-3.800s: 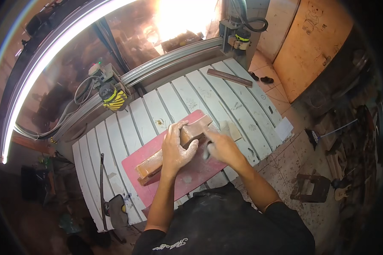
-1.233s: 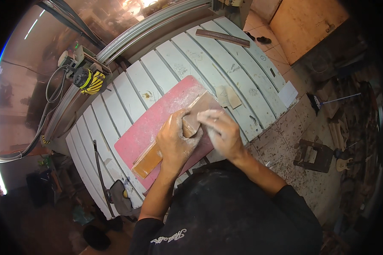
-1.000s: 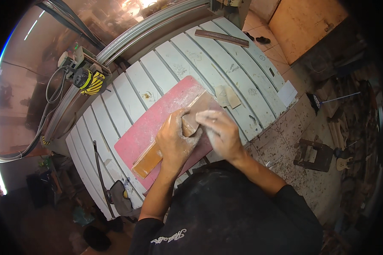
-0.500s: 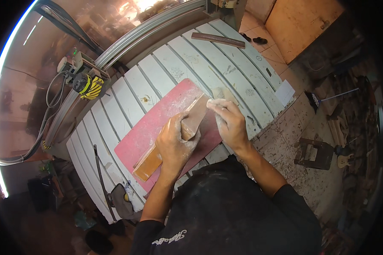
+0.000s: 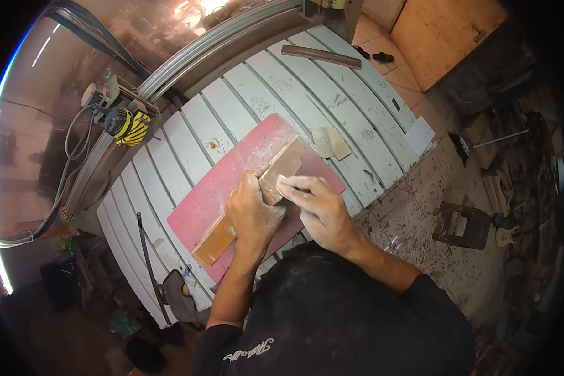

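The left hand (image 5: pixel 255 203) is wrapped around the middle of a long wooden piece (image 5: pixel 214 240), thumb on the near side and fingers over the far side, gripping it firmly. The wooden piece lies diagonally over a pink board (image 5: pixel 214 177), one orange-brown end toward the lower left and the duller brown end toward the upper right; whether its underside rests fully on the board cannot be told. The right hand (image 5: pixel 319 210) is just beside the left, fingers bent and drawn together, with the dusty fingertips on the upper face of the wood; whether they pinch something small cannot be made out. Pale dust coats parts of both hands and lies scattered on the pink board. The board sits at a slant on a white slatted table (image 5: pixel 169 156). Just beyond its upper right side, two beige scraps (image 5: pixel 329 143) lie close together, and a dark wooden strip (image 5: pixel 321 56) lies near the table's far edge. A white sheet (image 5: pixel 419 136) is at the right edge. On the left, near the table's lower corner, a thin dark bar (image 5: pixel 146 260) lies beside a grey pouch (image 5: pixel 180 297).
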{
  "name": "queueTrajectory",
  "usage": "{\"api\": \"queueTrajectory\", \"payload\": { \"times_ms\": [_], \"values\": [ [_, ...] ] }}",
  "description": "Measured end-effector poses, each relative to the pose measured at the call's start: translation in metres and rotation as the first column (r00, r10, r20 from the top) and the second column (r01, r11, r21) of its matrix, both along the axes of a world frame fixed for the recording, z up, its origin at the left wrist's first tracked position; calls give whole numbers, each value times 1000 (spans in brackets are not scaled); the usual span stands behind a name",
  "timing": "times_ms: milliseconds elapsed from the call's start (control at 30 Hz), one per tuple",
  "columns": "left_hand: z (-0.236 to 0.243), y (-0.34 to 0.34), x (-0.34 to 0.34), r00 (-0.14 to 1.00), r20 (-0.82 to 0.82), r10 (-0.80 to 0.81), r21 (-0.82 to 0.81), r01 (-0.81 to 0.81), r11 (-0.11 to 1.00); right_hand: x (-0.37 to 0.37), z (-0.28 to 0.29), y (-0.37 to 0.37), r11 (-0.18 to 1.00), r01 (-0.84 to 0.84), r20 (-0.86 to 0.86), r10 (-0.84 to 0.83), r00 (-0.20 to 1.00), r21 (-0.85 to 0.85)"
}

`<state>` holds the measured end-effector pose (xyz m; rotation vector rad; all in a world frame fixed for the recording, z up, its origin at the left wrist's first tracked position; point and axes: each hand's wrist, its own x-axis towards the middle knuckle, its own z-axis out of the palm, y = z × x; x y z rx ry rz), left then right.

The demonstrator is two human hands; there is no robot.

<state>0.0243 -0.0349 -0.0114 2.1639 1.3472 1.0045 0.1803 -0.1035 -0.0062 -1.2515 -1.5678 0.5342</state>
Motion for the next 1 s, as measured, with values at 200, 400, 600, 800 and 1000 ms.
{"api": "queueTrajectory", "payload": {
  "times_ms": [200,400,600,800,1000],
  "values": [
    [-1,-4,5,997,-57,58,-28,-60,998,1,12,6,1000,11,123,-9,992,-9],
    [-5,-1,7,999,27,46,76,-48,996,-1,15,24,999,24,118,-21,993,-23],
    [0,-2,6,999,13,44,12,-44,999,-2,10,18,1000,17,122,-18,992,8],
    [0,-2,7,998,29,61,17,-61,998,1,9,2,1000,19,125,-21,992,16],
    [-3,0,4,998,29,55,47,-56,997,-1,11,4,999,5,137,-10,991,33]
  ]
}}
